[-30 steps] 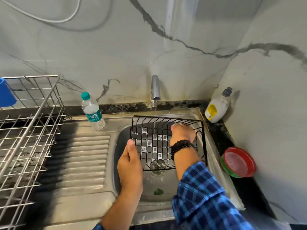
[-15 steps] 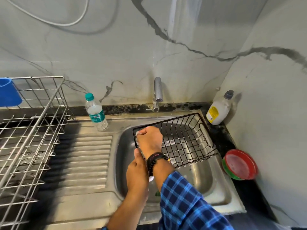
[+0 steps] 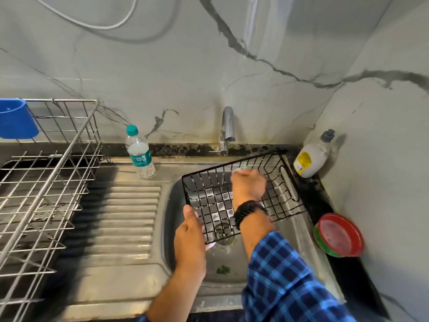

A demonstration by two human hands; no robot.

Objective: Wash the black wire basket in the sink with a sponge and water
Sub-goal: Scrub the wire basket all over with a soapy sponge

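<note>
Since half a second ago my right hand has slid along the basket from ten o'clock to its twelve o'clock rim, fingers curled round the sponge. My left hand grips its seven o'clock corner over the sink. Scrubbing step; next I'd work toward three o'clock.

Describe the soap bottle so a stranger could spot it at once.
Find the sink. The soap bottle stands beyond its far right corner. Unlike the clear water bottle on the left, it is whitish, with a yellow label and dark cap.
</note>
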